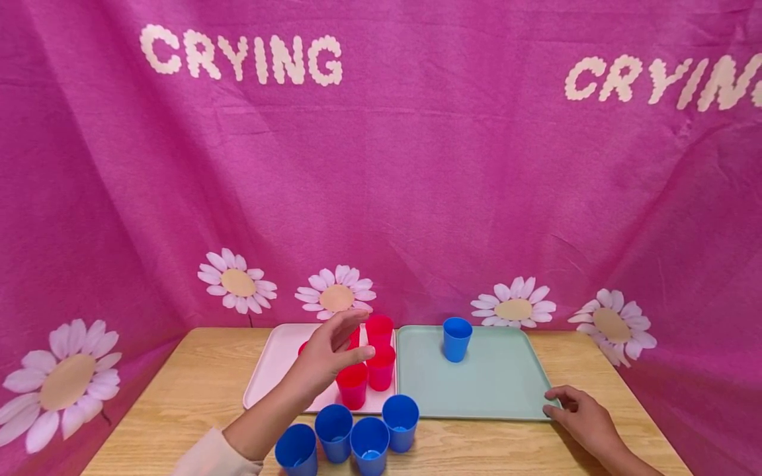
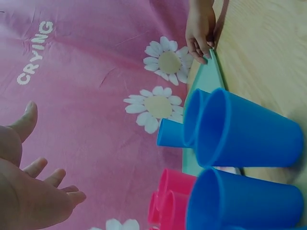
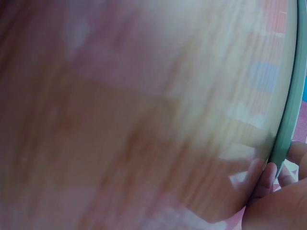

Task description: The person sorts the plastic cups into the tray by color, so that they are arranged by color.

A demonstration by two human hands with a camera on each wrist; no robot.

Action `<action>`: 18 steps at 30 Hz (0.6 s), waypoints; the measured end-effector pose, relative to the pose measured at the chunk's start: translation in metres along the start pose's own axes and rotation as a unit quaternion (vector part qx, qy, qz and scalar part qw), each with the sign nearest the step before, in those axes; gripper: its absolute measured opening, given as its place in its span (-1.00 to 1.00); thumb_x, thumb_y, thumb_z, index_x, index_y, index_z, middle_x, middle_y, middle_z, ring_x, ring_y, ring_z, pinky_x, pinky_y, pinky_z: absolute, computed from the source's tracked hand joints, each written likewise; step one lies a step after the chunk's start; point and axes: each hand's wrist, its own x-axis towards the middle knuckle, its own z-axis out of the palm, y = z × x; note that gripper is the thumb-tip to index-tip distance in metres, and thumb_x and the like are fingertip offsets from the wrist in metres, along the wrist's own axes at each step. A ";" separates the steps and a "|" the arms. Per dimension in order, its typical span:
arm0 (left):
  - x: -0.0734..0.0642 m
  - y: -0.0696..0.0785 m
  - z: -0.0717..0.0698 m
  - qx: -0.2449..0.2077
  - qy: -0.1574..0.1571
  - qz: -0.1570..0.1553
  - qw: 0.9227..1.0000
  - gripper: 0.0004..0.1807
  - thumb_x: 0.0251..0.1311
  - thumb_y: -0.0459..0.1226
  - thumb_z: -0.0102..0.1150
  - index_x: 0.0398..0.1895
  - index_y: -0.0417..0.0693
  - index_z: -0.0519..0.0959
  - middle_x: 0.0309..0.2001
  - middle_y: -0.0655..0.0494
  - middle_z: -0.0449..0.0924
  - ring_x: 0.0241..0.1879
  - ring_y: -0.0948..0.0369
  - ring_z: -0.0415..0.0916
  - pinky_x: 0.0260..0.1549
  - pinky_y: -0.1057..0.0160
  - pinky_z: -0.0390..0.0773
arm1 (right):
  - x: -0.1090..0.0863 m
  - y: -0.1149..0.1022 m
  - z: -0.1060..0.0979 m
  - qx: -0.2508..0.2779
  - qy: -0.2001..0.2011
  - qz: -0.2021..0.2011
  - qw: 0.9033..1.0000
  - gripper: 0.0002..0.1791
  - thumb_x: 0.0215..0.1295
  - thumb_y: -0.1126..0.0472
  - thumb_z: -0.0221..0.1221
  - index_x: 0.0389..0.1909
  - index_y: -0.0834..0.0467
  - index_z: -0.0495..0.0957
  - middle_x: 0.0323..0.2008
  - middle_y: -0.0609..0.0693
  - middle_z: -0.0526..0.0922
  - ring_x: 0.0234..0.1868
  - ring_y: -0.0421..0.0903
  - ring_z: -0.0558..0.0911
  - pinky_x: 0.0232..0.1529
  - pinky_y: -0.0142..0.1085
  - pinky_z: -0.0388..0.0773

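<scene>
My left hand (image 1: 315, 360) hovers over the pink tray (image 1: 270, 367), thumb and fingers spread apart with nothing between them. It partly hides the group of red cups (image 1: 352, 387) standing on that tray. In the left wrist view, the same hand (image 2: 33, 187) has its fingers loosely extended. At the near right corner of the green tray (image 1: 482, 393), my right hand (image 1: 582, 423) pinches the rim between thumb and fingers. The right wrist view shows its fingertips (image 3: 268, 175) on the tray's edge. One blue cup (image 1: 457, 340) stands upright toward the back of the green tray.
Several blue cups (image 1: 370, 446) stand upright on the wooden table (image 1: 470, 446) in front of the trays. The two trays lie side by side. A pink curtain (image 1: 417, 198) with printed daisies hangs behind the table and along its sides.
</scene>
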 end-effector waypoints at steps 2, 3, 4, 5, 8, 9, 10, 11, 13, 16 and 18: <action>-0.007 -0.003 -0.004 0.001 0.003 -0.010 1.000 -0.27 0.22 -0.25 0.46 0.46 0.04 0.42 0.46 -0.02 0.41 0.52 -0.12 0.22 0.30 -0.04 0.44 | 0.000 0.001 0.000 0.000 0.001 -0.001 1.000 -0.67 0.29 0.12 0.38 -0.03 0.23 0.66 -0.09 0.15 0.65 -0.13 -0.01 0.52 -0.09 -0.15 0.49; -0.011 -0.005 -0.006 0.002 0.003 -0.013 1.000 -0.27 0.22 -0.24 0.46 0.47 0.02 0.41 0.46 -0.03 0.41 0.52 -0.13 0.21 0.32 -0.05 0.42 | 0.000 0.001 0.000 0.001 0.000 -0.002 1.000 -0.67 0.29 0.11 0.38 -0.03 0.23 0.66 -0.10 0.14 0.64 -0.14 -0.01 0.52 -0.09 -0.15 0.49; -0.014 -0.006 -0.008 0.004 0.004 -0.017 1.000 -0.26 0.22 -0.24 0.46 0.47 0.00 0.41 0.46 -0.04 0.41 0.51 -0.13 0.22 0.33 -0.05 0.40 | 0.000 0.002 0.000 0.001 -0.001 -0.002 1.000 -0.67 0.30 0.11 0.37 -0.03 0.22 0.66 -0.10 0.13 0.64 -0.14 -0.02 0.52 -0.10 -0.16 0.49; -0.017 -0.008 -0.010 0.005 0.004 -0.020 1.000 -0.26 0.22 -0.24 0.46 0.47 -0.02 0.40 0.46 -0.05 0.41 0.51 -0.13 0.22 0.35 -0.06 0.36 | 0.001 0.002 0.000 0.001 -0.002 -0.004 1.000 -0.66 0.30 0.10 0.38 -0.03 0.23 0.66 -0.11 0.13 0.64 -0.15 -0.01 0.52 -0.11 -0.16 0.49; -0.028 -0.014 -0.016 0.015 0.007 -0.035 0.999 -0.24 0.19 -0.22 0.48 0.46 -0.03 0.40 0.45 -0.07 0.41 0.51 -0.15 0.23 0.35 -0.08 0.35 | 0.001 0.003 0.000 0.000 -0.004 -0.002 1.000 -0.66 0.30 0.10 0.37 -0.03 0.22 0.66 -0.12 0.11 0.64 -0.16 -0.02 0.51 -0.12 -0.18 0.48; -0.031 -0.016 -0.018 0.020 0.008 -0.041 0.999 -0.24 0.18 -0.21 0.49 0.46 -0.02 0.40 0.45 -0.07 0.41 0.50 -0.15 0.23 0.35 -0.07 0.36 | 0.001 0.003 0.000 -0.001 -0.004 -0.002 1.000 -0.67 0.30 0.11 0.37 -0.03 0.22 0.66 -0.12 0.11 0.64 -0.16 -0.02 0.51 -0.12 -0.19 0.48; -0.034 -0.018 -0.020 0.024 0.011 -0.048 0.999 -0.23 0.17 -0.21 0.50 0.46 -0.01 0.41 0.44 -0.07 0.41 0.50 -0.16 0.24 0.33 -0.06 0.38 | 0.001 0.003 0.000 -0.001 -0.005 -0.001 1.000 -0.67 0.30 0.11 0.37 -0.03 0.22 0.66 -0.12 0.11 0.64 -0.16 -0.01 0.51 -0.12 -0.19 0.48; -0.037 -0.020 -0.022 0.027 0.014 -0.053 0.998 -0.23 0.16 -0.21 0.51 0.45 -0.01 0.42 0.44 -0.07 0.42 0.50 -0.16 0.24 0.33 -0.06 0.39 | 0.001 0.003 -0.001 0.000 -0.006 -0.002 1.000 -0.66 0.30 0.10 0.37 -0.02 0.23 0.65 -0.12 0.11 0.64 -0.15 -0.01 0.51 -0.12 -0.19 0.48; -0.042 -0.025 -0.026 0.032 0.020 -0.066 0.997 -0.21 0.13 -0.20 0.53 0.45 0.00 0.42 0.43 -0.05 0.42 0.49 -0.16 0.25 0.32 -0.05 0.41 | 0.000 0.002 -0.001 0.001 -0.005 0.002 1.000 -0.67 0.31 0.11 0.36 -0.02 0.23 0.65 -0.12 0.10 0.63 -0.15 -0.01 0.50 -0.11 -0.19 0.48; -0.050 -0.031 -0.032 0.040 0.029 -0.085 0.995 -0.19 0.10 -0.15 0.55 0.44 0.01 0.42 0.43 -0.05 0.43 0.48 -0.15 0.27 0.33 -0.05 0.40 | 0.000 0.000 -0.001 0.003 -0.007 0.004 1.000 -0.65 0.31 0.11 0.37 -0.01 0.24 0.65 -0.13 0.11 0.62 -0.15 0.00 0.50 -0.11 -0.18 0.48; -0.055 -0.034 -0.035 0.043 0.033 -0.097 0.994 -0.18 0.09 -0.12 0.56 0.44 0.02 0.42 0.44 -0.05 0.43 0.48 -0.15 0.28 0.35 -0.08 0.37 | -0.001 -0.001 -0.001 0.002 -0.007 0.006 1.000 -0.65 0.32 0.11 0.36 0.00 0.24 0.65 -0.13 0.11 0.62 -0.14 0.00 0.50 -0.10 -0.17 0.48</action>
